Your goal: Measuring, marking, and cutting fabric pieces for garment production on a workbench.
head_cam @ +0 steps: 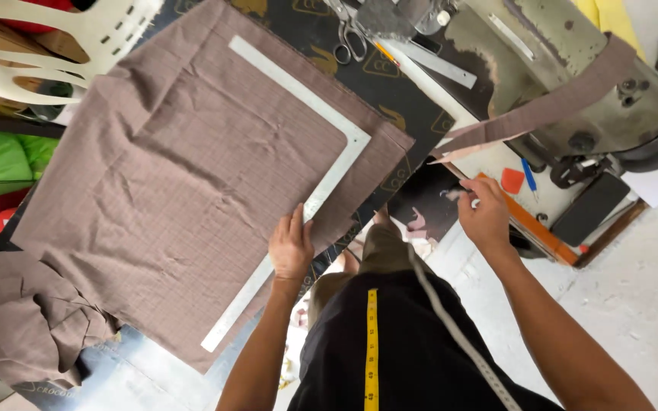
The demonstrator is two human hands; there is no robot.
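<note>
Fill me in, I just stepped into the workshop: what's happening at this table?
A person stands over brown checked fabric spread on a dark table. Their left hand presses flat on an L-shaped metal ruler lying on the cloth. Their right hand is off to the side near the table edge, fingers closed on something small I cannot make out. Scissors and a sewing machine sit beyond; a yellow measuring tape hangs from their neck.

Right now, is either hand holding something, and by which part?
The left hand presses flat on the L-shaped ruler, gripping nothing. The right hand pinches something small; what, cannot be told.
</note>
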